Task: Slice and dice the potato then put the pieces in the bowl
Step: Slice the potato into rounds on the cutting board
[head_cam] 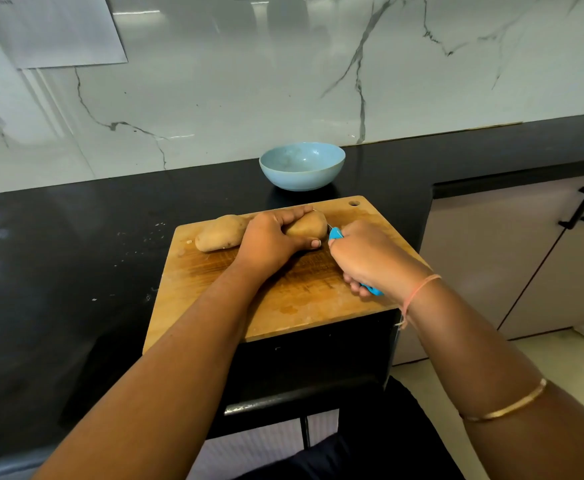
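Two brown potato pieces lie on the wooden cutting board (283, 299). My left hand (270, 242) grips the right potato piece (306, 226), thumb and fingers curled around it. The other potato piece (219, 233) lies free to its left. My right hand (370, 259) holds a knife with a blue handle (335, 234). Its blade sits at the right end of the held piece and is mostly hidden. A light blue bowl (302, 166) stands empty on the black counter behind the board.
The black counter (76, 254) has small crumbs left of the board. A marble wall rises behind the bowl. The board sits at the counter's corner, with cabinet doors (512, 258) and floor to the right.
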Available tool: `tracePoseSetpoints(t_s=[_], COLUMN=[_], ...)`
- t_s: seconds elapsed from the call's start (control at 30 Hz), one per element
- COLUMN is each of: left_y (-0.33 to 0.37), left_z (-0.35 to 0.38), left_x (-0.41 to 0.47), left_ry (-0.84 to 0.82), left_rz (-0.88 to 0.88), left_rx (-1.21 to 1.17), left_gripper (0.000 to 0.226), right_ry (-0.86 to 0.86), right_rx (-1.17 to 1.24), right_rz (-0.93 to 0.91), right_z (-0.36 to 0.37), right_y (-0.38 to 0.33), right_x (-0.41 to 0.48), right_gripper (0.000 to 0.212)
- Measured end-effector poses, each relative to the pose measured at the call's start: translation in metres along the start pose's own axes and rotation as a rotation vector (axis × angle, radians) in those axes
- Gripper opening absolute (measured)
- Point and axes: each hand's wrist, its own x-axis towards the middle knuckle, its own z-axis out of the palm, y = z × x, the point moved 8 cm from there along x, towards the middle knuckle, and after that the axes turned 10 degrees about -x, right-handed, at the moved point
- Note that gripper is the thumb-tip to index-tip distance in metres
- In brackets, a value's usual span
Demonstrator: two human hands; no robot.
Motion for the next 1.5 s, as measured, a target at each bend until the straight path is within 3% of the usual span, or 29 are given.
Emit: tracePoseSetpoints(t_s=[0.33, 0.53, 0.7, 0.9, 1.2, 1.5], left_y=[-0.003, -0.002, -0.001, -0.001, -0.001, -0.001], left_z=[0.001, 0.002, 0.002, 0.002, 0.001, 0.001], left_x=[0.0, -0.001, -0.002, -0.001, 0.0, 0.0], left_ry=[0.004, 0.003, 0.007, 0.017, 0.022, 0.026], left_rz=[-0.028, -0.025, -0.022, -0.021, -0.017, -0.042], left_rx=[-0.025, -0.016, -0.012, 0.012, 0.008, 0.029], left_gripper=[0.065, 0.065, 0.064, 0.064, 0.065, 0.063], right_ry=[0.071, 0.2, 0.174, 0.227, 0.055, 0.047], right_rx=[-0.037, 0.098, 0.057, -0.016, 0.053, -0.016], right_rz=[-0.082, -0.166, -0.176, -0.178, -0.039, -0.091], right_z=[-0.003, -0.007, -0.001, 0.0, -0.011, -0.007], right_y=[0.009, 0.006, 0.004, 0.004, -0.004, 0.006], right_x=[0.002, 0.0, -0.001, 0.001, 0.016, 0.002], right_gripper=[0.034, 0.013, 0.037, 0.034, 0.041, 0.04])
